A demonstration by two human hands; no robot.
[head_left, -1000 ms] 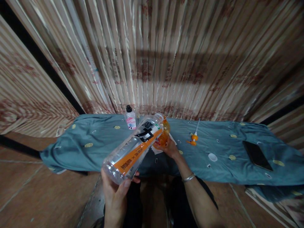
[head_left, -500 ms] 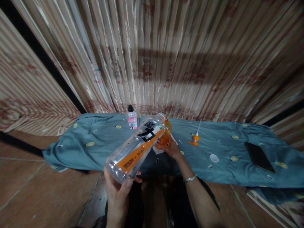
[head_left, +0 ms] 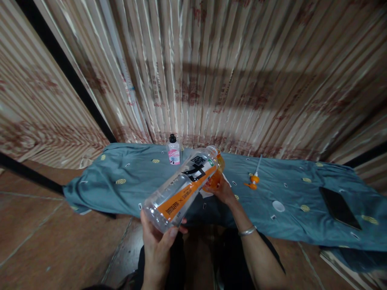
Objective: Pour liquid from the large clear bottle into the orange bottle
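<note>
Wrapped round the base of a large clear plastic bottle [head_left: 181, 189], my left hand [head_left: 159, 241] holds it tilted, its neck pointing up and right. An orange and black label runs along its side. My right hand [head_left: 222, 189] grips an orange bottle [head_left: 215, 177] partly hidden behind the clear one. The clear bottle's neck is at the top of the orange bottle; whether they touch I cannot tell. White paper [head_left: 206, 194] shows under the orange bottle. To the right, an orange pump top [head_left: 253, 181] with a pale tube lies on the cloth.
A small clear bottle with a black cap and pink label [head_left: 173, 151] stands at the back. A white round disc [head_left: 278, 206] and a dark phone [head_left: 339, 207] lie on the right of the teal cloth [head_left: 145, 181]. Behind hangs a striped curtain [head_left: 205, 80]; black poles [head_left: 69, 72] stand at the sides.
The whole view has shifted slightly, so everything appears a little further right. Both hands keep the same grips, and the clear bottle stays tilted at the orange one.
</note>
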